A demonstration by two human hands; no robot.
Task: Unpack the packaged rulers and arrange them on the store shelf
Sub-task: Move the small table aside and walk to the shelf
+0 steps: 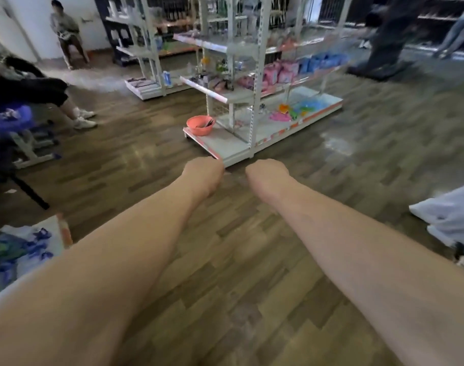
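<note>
- The left hand [203,173] and the right hand [268,174] are reaching out side by side over the wooden floor [239,260]. They are near each other but not touching.
- Both hands are bending down at the wrist, so the fingers are hiding under them. I cannot tell if the fingers are spread, pressed together or pinching anything.
- The store shelf [254,128] is standing just ahead of the fingers. A corner of its low white bottom board is showing right past the left hand.
- An orange bowl [200,124] is sitting on that bottom board, ahead of the fingers and a bit to the left. Some dark things are lying in it.
- Pink packs [279,71] and blue packs [323,60] are sitting on a middle board, far ahead of the fingers and to the right.
- Bright plastic things [294,113] are lying on the bottom board, ahead of the fingers and to the right.
- The rulers are too blurry to pick out, so I cannot tell where they are.
- A white bag [447,210] is lying on the floor, well to the right of the fingers.
- A person [67,30] is sitting far ahead of the fingers and to the left.
</note>
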